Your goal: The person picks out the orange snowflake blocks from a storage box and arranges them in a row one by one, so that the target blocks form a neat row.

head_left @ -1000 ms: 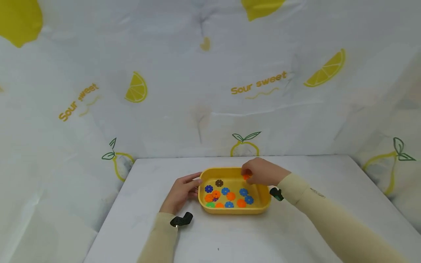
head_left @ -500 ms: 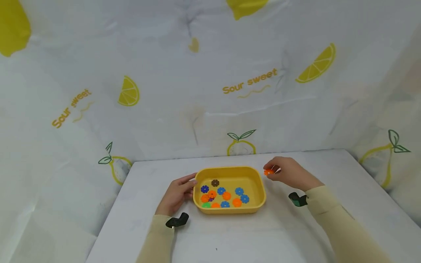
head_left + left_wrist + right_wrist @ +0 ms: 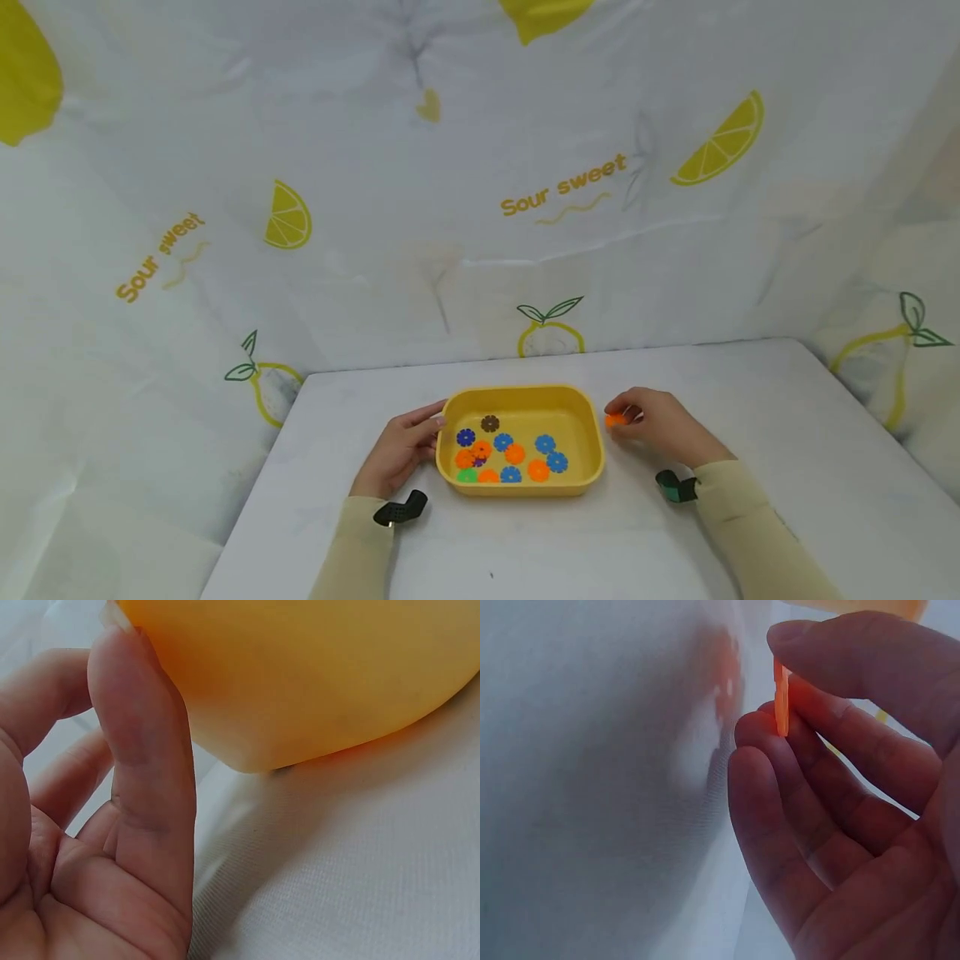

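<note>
My right hand (image 3: 658, 423) pinches an orange snowflake disc (image 3: 616, 420) between thumb and fingers, just beyond the tray's right side. In the right wrist view the disc (image 3: 781, 697) stands edge-on, close over the white surface. My left hand (image 3: 399, 447) holds the yellow tray (image 3: 521, 490) at its left end, thumb at the rim and fingers along the outside. The left wrist view shows the thumb (image 3: 146, 742) against the tray wall (image 3: 300, 690). Inside the tray lie several snowflake discs, among them a brown one (image 3: 490, 423), a blue one (image 3: 544, 444) and a green one (image 3: 467, 475).
The tray stands on a white-covered table (image 3: 570, 550). A white sheet with lemon prints (image 3: 420, 275) hangs behind the table and along its sides. A black strap piece (image 3: 401, 508) is worn at the left wrist, another strap piece (image 3: 677, 487) at the right.
My right hand has carried the orange disc out of the tray, over its right side, and then lowered it toward the table. My left hand has stayed at the tray.
</note>
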{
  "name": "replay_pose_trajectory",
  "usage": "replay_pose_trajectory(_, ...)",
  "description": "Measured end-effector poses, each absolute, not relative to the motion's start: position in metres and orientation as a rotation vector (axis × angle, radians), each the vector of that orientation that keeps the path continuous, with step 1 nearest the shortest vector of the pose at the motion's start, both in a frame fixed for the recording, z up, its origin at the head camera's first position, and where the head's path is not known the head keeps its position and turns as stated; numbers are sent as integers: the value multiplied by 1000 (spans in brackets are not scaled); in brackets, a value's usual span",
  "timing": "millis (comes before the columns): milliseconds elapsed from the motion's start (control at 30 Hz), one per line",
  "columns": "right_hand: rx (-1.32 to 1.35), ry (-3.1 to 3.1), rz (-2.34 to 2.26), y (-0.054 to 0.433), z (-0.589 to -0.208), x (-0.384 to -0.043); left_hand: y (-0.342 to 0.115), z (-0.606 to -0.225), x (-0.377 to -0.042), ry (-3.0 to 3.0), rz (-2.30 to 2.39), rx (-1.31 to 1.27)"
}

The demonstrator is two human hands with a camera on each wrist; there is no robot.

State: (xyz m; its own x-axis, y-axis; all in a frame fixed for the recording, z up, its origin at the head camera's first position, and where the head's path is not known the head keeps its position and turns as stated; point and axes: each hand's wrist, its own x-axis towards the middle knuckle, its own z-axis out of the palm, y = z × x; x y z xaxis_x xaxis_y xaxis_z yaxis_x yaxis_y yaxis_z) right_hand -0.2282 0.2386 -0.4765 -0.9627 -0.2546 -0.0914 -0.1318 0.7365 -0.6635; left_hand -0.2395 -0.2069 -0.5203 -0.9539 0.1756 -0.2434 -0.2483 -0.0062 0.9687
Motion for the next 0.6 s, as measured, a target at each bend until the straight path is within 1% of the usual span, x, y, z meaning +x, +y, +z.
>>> replay_pose_trajectory(300,-341,2776,-993,233,-483,-230,-209,-518,-240,1937,2061,-86)
replay_pose_trajectory(600,-288,2764,-982,234,-486,-231,-206,-522,-240,1926,2070,-113)
